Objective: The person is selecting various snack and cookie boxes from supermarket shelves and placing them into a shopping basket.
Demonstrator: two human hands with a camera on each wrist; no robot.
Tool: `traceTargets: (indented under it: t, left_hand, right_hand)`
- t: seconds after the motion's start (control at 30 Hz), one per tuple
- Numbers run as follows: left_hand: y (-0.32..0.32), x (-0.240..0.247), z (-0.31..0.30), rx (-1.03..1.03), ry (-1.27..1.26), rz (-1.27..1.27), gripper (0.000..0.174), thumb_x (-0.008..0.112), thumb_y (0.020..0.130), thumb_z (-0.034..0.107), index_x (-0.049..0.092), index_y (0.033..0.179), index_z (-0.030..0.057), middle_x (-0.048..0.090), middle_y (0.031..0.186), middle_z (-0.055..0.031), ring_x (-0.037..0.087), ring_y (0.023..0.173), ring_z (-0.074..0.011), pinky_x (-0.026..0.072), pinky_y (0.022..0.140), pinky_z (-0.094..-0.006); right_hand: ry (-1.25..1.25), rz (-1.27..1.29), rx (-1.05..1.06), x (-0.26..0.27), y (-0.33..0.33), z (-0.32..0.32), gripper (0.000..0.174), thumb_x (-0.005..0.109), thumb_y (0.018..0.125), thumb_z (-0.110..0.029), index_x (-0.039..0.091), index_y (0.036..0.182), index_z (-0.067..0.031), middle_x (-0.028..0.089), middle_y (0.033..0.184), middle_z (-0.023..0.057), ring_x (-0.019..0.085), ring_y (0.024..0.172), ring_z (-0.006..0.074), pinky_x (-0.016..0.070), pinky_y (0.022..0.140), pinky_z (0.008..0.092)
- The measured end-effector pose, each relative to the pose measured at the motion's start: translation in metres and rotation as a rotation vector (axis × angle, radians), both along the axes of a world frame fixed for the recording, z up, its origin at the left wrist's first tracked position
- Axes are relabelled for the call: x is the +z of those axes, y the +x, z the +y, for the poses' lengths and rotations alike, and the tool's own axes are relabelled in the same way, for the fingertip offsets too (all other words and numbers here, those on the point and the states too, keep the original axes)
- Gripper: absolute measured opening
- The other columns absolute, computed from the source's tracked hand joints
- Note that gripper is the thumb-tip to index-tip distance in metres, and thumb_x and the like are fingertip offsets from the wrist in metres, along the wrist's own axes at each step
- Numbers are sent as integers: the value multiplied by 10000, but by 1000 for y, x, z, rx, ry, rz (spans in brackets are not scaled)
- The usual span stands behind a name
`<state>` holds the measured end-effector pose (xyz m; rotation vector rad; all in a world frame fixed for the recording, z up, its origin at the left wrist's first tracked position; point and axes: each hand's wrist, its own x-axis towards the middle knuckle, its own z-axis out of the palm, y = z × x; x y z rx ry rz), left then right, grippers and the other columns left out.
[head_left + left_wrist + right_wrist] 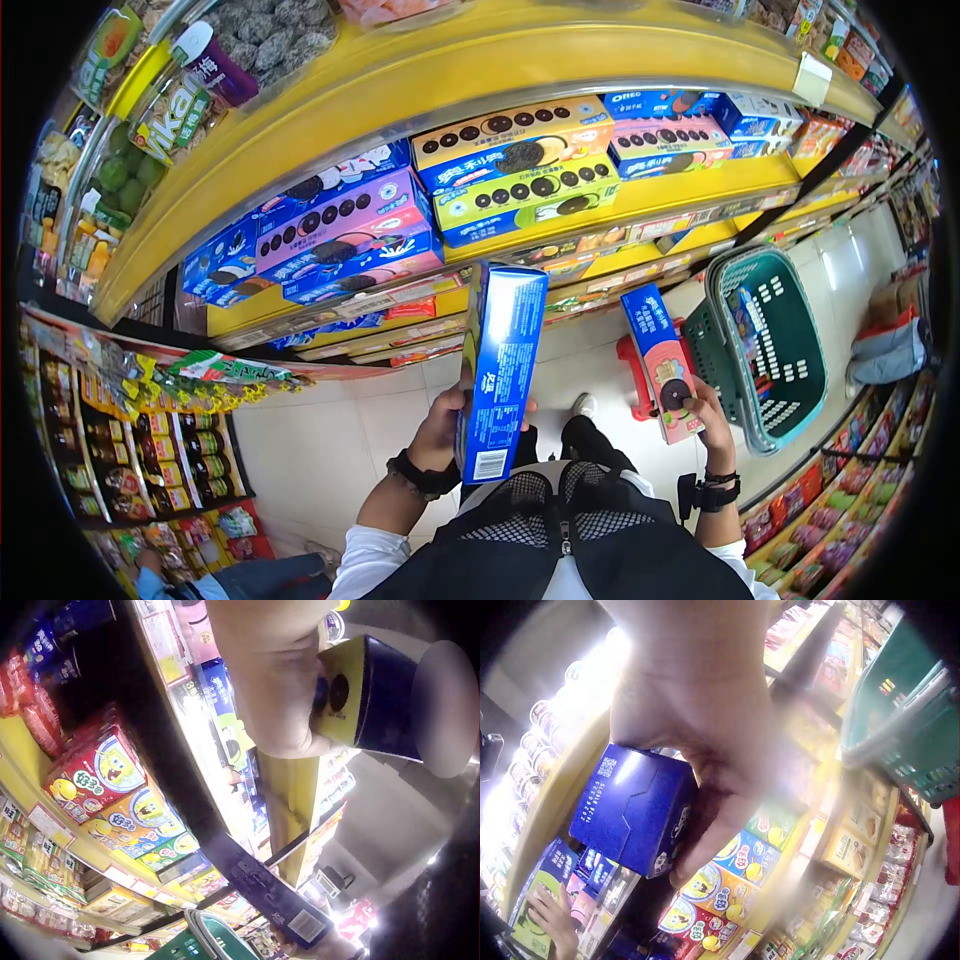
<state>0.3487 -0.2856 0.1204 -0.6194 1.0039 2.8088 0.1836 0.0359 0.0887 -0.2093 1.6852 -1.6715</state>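
My left hand (438,432) grips a tall cookie box (505,375) by its lower part, its blue side panel with white print and a barcode facing up. From the right wrist view, that box's broad face (525,907) shows green, with the left hand's fingers (551,911) spread across it. A blue and pink cookie box (660,360) with a dark cookie picture is held near its lower end by my right hand (710,420). Its blue end panel (634,810) carries a printed date code in the right wrist view. The two boxes are apart.
A yellow shelf (690,200) ahead carries several cookie boxes (515,150) in different colours. To the right stands a green shopping basket (770,350) beside a red object (635,375). Jars (150,440) line a left shelf. Other people's legs (890,345) show at the right edge.
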Motion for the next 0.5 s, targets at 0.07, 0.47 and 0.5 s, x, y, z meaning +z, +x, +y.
traceTargets:
  t: [0.07, 0.47, 0.5]
  left_hand:
    - [-5, 2, -9, -83, 98, 101, 886, 517, 726, 597, 340, 1352, -4, 603, 891, -150, 607, 736, -207, 514, 633, -301]
    - [-35, -13, -21, -247, -86, 188, 830, 739, 631, 480, 447, 1220, -26, 575, 1104, -180, 600, 991, -278, 486, 865, -376]
    - [-40, -11, -17, -249, -96, 230, 779, 730, 658, 420, 443, 1219, -37, 579, 1106, -178, 606, 981, -288, 482, 876, -385]
  right_hand:
    - [40, 25, -42, -4, 15, -5, 461, 523, 680, -186, 532, 1054, 83, 607, 969, 125, 581, 884, 190, 440, 825, 286]
    - [13, -169, -57, -18, 44, -7, 504, 527, 720, -162, 477, 1156, 86, 617, 996, 169, 622, 893, 224, 486, 809, 312]
    - [15, -173, -49, -21, 43, -3, 504, 527, 720, -162, 477, 1156, 86, 617, 996, 169, 622, 893, 224, 486, 809, 312]
